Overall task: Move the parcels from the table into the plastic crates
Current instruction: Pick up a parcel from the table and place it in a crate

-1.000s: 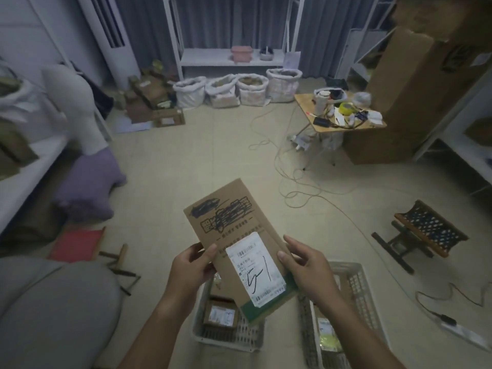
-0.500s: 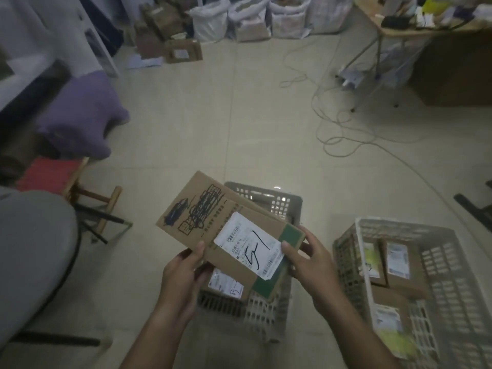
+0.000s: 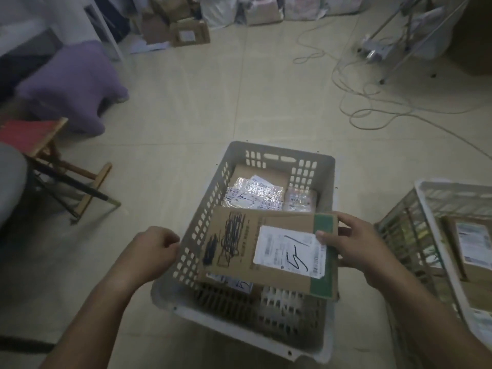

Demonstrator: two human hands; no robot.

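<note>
My right hand [image 3: 354,246] pinches a parcel [image 3: 269,251] over the crate [image 3: 277,155], which already holds maybe three; my left hand [image 3: 154,249] hangs loosely curled, empty.

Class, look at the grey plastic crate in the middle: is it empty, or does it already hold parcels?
Not empty. The grey plastic crate already holds labelled cardboard parcels at its far end.
</note>
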